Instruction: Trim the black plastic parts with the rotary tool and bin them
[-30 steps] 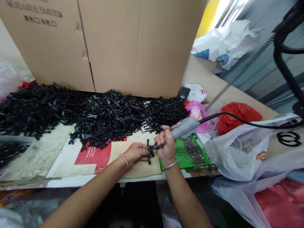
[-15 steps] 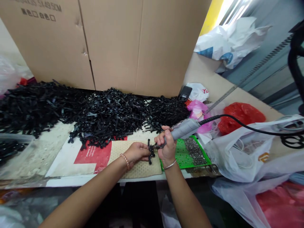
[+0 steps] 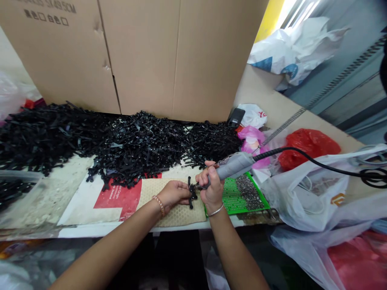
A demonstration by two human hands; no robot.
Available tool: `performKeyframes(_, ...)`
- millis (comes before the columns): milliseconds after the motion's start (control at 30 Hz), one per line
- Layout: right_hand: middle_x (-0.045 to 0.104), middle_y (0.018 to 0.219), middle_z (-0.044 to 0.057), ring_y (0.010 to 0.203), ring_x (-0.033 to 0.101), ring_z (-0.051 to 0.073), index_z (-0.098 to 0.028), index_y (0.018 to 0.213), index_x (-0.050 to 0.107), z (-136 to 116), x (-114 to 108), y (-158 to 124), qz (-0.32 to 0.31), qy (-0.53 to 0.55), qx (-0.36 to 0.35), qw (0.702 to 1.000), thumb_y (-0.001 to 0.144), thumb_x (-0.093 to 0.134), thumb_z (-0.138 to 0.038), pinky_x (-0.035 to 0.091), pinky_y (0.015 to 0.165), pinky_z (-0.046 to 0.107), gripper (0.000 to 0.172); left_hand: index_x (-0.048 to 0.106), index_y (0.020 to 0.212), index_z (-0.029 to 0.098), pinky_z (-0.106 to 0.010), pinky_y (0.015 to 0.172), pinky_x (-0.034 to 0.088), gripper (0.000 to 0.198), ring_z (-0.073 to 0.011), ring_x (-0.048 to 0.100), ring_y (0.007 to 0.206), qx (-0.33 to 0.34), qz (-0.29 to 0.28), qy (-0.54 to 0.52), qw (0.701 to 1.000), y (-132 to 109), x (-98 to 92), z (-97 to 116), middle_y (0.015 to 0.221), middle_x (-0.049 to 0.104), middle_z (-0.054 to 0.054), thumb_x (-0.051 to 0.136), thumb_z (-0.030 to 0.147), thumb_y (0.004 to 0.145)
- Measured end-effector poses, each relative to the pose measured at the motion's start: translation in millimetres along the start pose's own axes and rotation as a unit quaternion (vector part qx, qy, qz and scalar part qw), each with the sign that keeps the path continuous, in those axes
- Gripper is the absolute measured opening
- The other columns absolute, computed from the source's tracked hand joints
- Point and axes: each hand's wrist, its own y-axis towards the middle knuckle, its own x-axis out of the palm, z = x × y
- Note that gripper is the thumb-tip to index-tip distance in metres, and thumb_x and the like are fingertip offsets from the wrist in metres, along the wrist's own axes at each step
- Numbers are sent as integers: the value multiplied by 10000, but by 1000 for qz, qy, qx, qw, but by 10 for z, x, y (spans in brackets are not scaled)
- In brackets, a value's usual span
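Slight view shift, gray driver (image 3: pixel 234 166) steady

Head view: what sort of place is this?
Probably a small assembly workshop: there are heaps of black parts, a green tray of small metal pieces, and a grey corded tool in use.

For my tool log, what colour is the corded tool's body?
The corded tool has a grey body, seen best in the head view.

The tray (image 3: pixel 231 197) lies right of the mat (image 3: pixel 178 215), heaped parts (image 3: pixel 145 145) behind, a cardboard box (image 3: pixel 145 52) behind them.
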Motion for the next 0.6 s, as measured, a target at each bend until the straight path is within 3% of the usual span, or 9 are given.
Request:
performKeyframes(300,347,457,-109,373,308,80,-216,854,535,41,-27,-20,-62,-23,16,998,768,673,-450,331,426,210,285,605,596,109,-256,623,549,193,-111,604,571,-7,5,9,1000,22,0,-10,621,626,-19,780,143,523)
performKeyframes(433,335,432,-112,358,296,78,-217,812,524,45,-32,-3,-105,-20,56,993,749,693,-472,315,415,207,312,574,536,118,-250,587,545,170,-95,568,512,-8,9,20,1000,24,25,20,537,576,15,743,104,552)
performKeyframes(600,301,395,-104,343,260,75,-228,728,543,-52,-22,-7,-91,-28,120,988,648,790,-458,278,409,224,347,523,427,123,-232,533,527,238,-88,537,443,-17,41,30,999,-79,142,87,453,530,25,659,-5,575)
